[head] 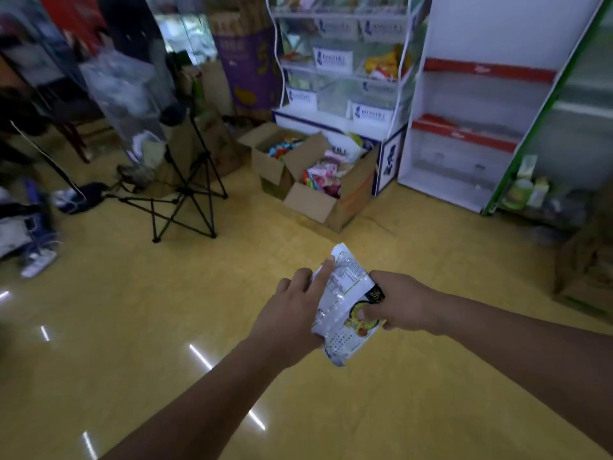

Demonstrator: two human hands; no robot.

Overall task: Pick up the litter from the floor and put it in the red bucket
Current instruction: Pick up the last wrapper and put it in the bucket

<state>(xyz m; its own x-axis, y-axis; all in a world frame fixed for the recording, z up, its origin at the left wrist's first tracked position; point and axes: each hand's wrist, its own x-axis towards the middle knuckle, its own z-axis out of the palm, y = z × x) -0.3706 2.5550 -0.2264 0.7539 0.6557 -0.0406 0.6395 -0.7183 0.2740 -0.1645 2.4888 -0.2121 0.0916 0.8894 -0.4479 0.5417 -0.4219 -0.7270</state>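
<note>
Dim, flat indoor light. White streaks of ceiling glare glint off the glossy yellow floor (132, 293), lower left. Motion blur smears the left edge and softens the display rack (345, 61); the snack wrapper (345, 293) stays sharper. The wide lens bends the green shelf frame (512, 167).

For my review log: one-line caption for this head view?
A white snack wrapper gripped by the right hand, left hand touching it, above the yellow floor.
</note>
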